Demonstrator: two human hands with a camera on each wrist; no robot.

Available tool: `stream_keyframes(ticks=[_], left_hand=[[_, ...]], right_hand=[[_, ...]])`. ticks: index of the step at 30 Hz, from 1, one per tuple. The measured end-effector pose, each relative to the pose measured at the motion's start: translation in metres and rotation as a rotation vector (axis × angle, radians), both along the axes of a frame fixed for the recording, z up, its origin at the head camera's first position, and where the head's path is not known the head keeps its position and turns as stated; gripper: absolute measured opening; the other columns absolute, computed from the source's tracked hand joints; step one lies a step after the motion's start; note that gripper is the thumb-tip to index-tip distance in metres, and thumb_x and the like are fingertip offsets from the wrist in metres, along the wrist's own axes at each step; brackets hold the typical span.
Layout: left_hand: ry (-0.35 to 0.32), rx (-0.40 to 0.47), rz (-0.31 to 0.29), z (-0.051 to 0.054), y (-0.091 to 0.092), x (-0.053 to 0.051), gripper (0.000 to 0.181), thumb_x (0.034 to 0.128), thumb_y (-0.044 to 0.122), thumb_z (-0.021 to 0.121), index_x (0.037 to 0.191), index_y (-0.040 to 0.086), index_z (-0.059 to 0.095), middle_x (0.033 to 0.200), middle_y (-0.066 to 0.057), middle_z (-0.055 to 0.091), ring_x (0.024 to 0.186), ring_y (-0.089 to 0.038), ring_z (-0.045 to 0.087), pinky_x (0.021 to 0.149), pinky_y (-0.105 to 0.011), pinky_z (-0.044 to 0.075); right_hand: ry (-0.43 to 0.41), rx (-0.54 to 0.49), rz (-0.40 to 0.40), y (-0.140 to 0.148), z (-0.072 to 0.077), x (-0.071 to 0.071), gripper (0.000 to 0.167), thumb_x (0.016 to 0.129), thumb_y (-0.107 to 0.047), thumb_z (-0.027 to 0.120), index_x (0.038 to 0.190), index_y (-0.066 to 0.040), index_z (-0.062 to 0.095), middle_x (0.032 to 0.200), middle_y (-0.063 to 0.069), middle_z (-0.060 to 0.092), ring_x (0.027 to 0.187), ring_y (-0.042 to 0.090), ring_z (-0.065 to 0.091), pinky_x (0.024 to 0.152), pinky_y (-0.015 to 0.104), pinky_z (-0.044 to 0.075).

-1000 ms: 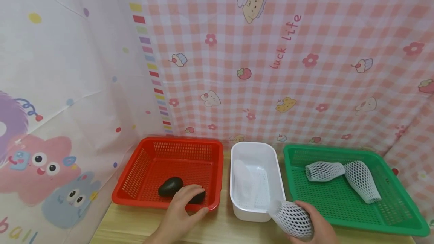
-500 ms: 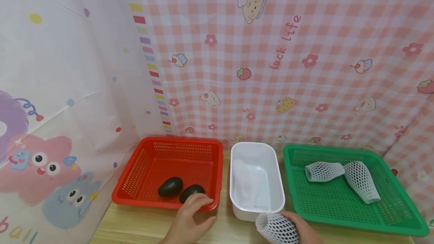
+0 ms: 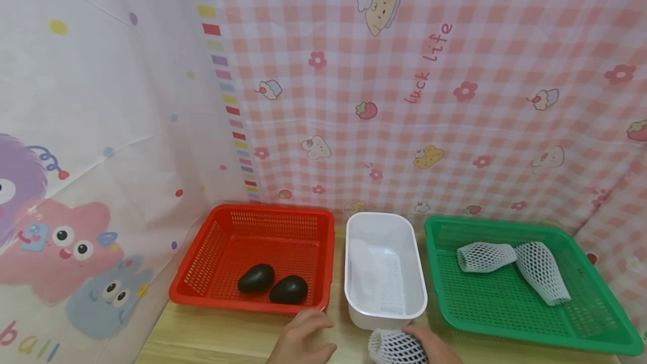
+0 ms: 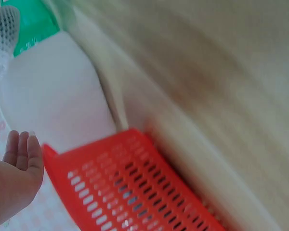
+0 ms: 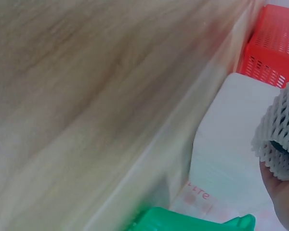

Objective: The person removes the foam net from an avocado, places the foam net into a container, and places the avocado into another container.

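Moved nearer together, the left hand (image 3: 302, 339) is empty, and the right hand (image 3: 433, 346), at six o'clock of the white oblong plastic tub (image 3: 376, 320), grips a white tubular foam-mesh sleeve (image 3: 396, 347), probably soft, best held mid-length.

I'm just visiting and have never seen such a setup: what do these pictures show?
No machine here, just a person working bare-handed. The wide pictures come from a head camera looking down; the tilted ones from wrist cameras. On the wooden table stand a red basket with two avocado-like fruits, a white tub and a green basket with two foam nets. The right hand grips another foam net with something dark inside; the left hand holds nothing.
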State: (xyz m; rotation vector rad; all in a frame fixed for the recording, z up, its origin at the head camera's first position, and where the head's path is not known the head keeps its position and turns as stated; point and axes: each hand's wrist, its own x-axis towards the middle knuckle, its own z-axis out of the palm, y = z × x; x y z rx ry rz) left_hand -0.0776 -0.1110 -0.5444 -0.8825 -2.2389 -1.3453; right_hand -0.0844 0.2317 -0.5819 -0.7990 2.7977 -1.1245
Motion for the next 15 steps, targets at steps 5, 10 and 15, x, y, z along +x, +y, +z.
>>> stream_keyframes(ticks=[5,10,15], left_hand=[[-0.144,-0.058,-0.090,-0.010,0.005,0.003,0.029,0.0860,0.003,0.082,0.113,0.011,0.075,0.110,0.000,0.070,0.101,-0.014,0.063,0.087,-0.029,0.056],[-0.352,-0.108,-0.159,-0.015,0.006,0.002,0.021,0.0960,0.007,0.071,0.117,0.004,0.074,0.109,-0.001,0.068,0.099,-0.012,0.061,0.084,-0.030,0.055],[-0.390,-0.125,-0.162,-0.022,0.012,-0.002,0.020,0.0955,0.007,0.070,0.114,0.001,0.074,0.106,-0.001,0.068,0.098,-0.010,0.061,0.083,-0.030,0.055]], right_hand=[[0.018,0.009,0.060,0.005,-0.050,-0.016,0.069,0.076,-0.035,0.092,0.126,0.001,0.062,0.113,0.009,0.067,0.103,0.009,0.059,0.080,0.032,0.052],[-0.192,0.010,0.165,0.005,-0.075,-0.030,0.068,0.085,-0.031,0.085,0.133,0.009,0.058,0.117,0.013,0.066,0.105,0.005,0.058,0.087,0.029,0.052],[-0.262,-0.019,0.179,-0.001,-0.083,-0.032,0.066,0.086,-0.027,0.084,0.132,0.011,0.057,0.116,0.012,0.065,0.104,0.003,0.057,0.088,0.029,0.052]])
